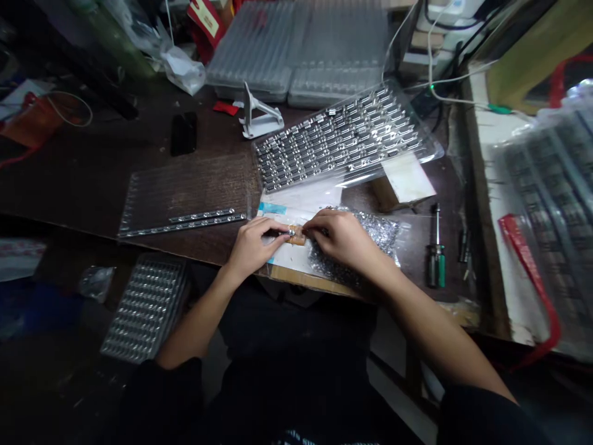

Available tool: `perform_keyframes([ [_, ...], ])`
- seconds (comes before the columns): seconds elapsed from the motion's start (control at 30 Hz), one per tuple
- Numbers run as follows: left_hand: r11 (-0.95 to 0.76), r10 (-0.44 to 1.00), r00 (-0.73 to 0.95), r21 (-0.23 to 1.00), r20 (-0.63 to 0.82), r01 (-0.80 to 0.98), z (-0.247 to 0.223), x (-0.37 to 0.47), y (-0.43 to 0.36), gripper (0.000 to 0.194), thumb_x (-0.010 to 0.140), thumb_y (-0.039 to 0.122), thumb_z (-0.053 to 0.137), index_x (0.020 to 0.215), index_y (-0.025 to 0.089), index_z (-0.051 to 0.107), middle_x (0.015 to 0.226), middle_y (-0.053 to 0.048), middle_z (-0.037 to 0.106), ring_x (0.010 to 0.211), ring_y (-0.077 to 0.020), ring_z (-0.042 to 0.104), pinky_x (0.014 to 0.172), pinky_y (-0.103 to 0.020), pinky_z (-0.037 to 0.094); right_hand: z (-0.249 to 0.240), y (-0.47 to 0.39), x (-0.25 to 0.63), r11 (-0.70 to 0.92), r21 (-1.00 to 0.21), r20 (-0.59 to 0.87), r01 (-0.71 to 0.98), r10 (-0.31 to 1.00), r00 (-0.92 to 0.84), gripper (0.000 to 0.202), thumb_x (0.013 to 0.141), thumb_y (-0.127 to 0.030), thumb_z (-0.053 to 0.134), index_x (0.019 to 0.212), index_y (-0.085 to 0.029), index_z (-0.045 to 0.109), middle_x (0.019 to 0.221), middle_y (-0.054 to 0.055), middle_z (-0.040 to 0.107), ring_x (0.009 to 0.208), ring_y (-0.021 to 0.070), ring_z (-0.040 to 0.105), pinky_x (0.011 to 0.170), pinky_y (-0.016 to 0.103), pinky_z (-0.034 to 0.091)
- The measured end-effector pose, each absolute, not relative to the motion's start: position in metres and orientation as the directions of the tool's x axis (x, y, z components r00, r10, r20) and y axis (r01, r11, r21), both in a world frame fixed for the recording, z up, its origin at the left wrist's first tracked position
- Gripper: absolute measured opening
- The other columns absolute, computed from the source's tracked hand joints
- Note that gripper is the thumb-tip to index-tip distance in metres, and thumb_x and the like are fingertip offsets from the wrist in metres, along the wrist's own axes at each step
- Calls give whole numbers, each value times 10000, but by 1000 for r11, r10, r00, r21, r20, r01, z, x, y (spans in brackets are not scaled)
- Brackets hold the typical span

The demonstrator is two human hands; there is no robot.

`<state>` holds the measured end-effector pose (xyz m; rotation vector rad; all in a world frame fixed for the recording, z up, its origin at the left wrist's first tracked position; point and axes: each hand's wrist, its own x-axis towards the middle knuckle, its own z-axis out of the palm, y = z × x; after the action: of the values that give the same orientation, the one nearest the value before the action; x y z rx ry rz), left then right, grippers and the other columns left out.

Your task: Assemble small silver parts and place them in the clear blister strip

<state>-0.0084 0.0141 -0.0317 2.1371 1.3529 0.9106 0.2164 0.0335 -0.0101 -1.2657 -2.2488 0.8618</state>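
Note:
My left hand [250, 244] pinches a small metal connector [291, 233] between thumb and fingertips, at the edge of a small tan block [298, 238]. Close to the block's other side, my right hand [343, 235] has its thumb and fingers pressed together; whatever they hold is too small or hidden to make out. Under both hands lies white paper [303, 259] with blue tape. A clear plastic bag [380, 232] full of tiny shiny metal pieces rests beside and partly beneath my right hand.
Behind my hands sits a clear tray [345, 179] with rows of metal connectors. Left is another ribbed tray [185, 191] with two rows filled. A white-topped block [407, 177], a green-handled screwdriver [440, 266] and a white stand [262, 120] are around. Stacked trays [143, 309] stand lower left.

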Motion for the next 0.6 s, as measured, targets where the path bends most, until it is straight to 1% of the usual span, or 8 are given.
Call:
perform_keyframes([
  [0.13,-436,900,301,652,316,620,-32,-8,13,83,892,307,715,903,228,736,916,-40,779,896,-209,717,866,-352,554,-10,32,211,383,-673,51,632,877,-477,267,855,-65,576,987,-150,792,974,88,765,872,205,696,799,292,496],
  [0.23,-454,891,312,652,330,607,-35,-8,11,74,891,296,718,914,228,738,934,-40,782,907,-208,718,867,-348,553,-12,30,205,387,-651,28,653,872,-489,259,879,-87,567,1012,-145,783,988,99,755,873,208,694,792,294,496],
  [0.33,-482,876,324,653,356,585,-37,-9,10,60,901,280,705,924,233,735,945,-36,784,915,-202,721,864,-340,552,-15,28,200,395,-601,-11,695,865,-501,262,913,-111,542,1037,-154,769,1023,105,743,868,206,689,769,291,488],
  [0.37,-480,877,302,654,374,584,-37,-10,10,58,906,275,698,925,231,732,946,-35,783,919,-200,721,871,-339,549,-15,28,198,395,-586,-17,707,867,-499,264,923,-117,533,1047,-156,763,1032,107,738,865,206,686,762,292,485],
  [0.43,-436,892,191,666,410,605,-38,-12,9,60,913,268,687,928,224,725,949,-36,780,926,-198,718,879,-339,545,-15,28,196,401,-586,-8,704,866,-500,264,938,-119,521,1070,-154,746,1042,106,727,867,202,679,762,288,484],
  [0.5,-367,908,94,666,409,649,-39,-14,8,67,918,269,677,931,217,717,948,-41,775,924,-206,713,880,-349,538,-15,28,194,445,-598,28,667,843,-537,249,952,-118,519,1087,-147,727,1041,103,713,885,194,667,779,281,483],
  [0.53,-345,915,88,649,394,678,-39,-15,8,71,919,272,675,933,214,714,948,-43,772,928,-216,708,885,-359,531,-14,27,193,488,-584,47,648,818,-574,237,963,-123,519,1092,-144,717,1033,103,705,893,193,655,788,280,480],
  [0.6,-344,925,158,583,346,736,-41,-17,7,84,918,287,673,946,214,706,962,-48,766,948,-240,694,912,-388,510,-13,24,192,590,-490,68,641,760,-647,216,992,-139,507,1087,-136,701,1010,108,684,898,203,625,799,297,469],
])
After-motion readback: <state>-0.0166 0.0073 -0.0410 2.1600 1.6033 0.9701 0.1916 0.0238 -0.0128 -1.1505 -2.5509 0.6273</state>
